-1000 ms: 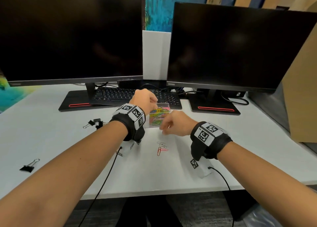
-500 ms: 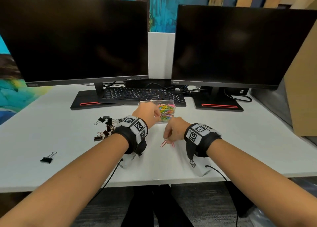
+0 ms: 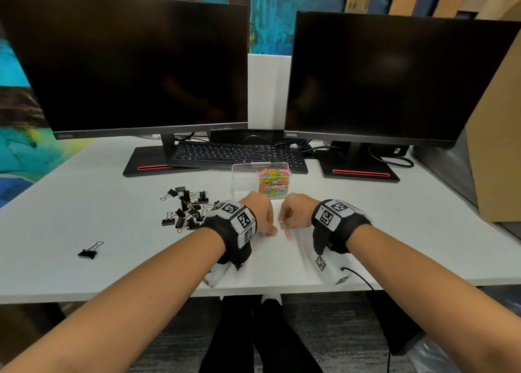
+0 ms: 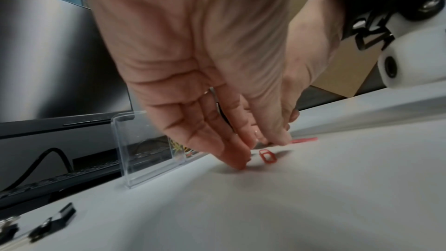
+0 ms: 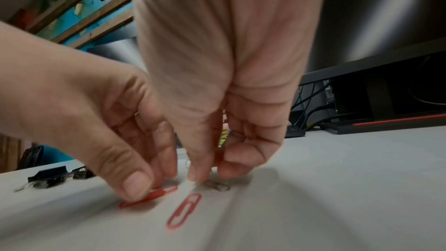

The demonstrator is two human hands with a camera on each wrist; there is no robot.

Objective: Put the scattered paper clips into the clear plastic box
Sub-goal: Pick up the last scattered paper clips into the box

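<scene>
The clear plastic box (image 3: 244,175) stands in front of the keyboard, with coloured paper clips (image 3: 273,183) filling its right half. Both hands are down on the white table just in front of it. My left hand (image 3: 267,227) pinches one red paper clip (image 5: 149,197) against the table under its thumb. My right hand (image 3: 284,218) pinches a silver paper clip (image 3: 280,221) at its fingertips. A second red paper clip (image 5: 184,211) lies free between the hands, and a grey one (image 5: 218,187) lies under the right fingertips. In the left wrist view the box (image 4: 128,150) is just behind my left fingers (image 4: 237,162).
A heap of black binder clips (image 3: 186,207) lies left of my left wrist, and a single one (image 3: 90,251) lies further left. A keyboard (image 3: 239,154) and two dark monitors (image 3: 135,70) stand behind the box. The table's front edge (image 3: 253,289) is close under my wrists.
Both hands came away from the box and down to the loose clips; the right hand first, then the left. The head view has pulled back.
</scene>
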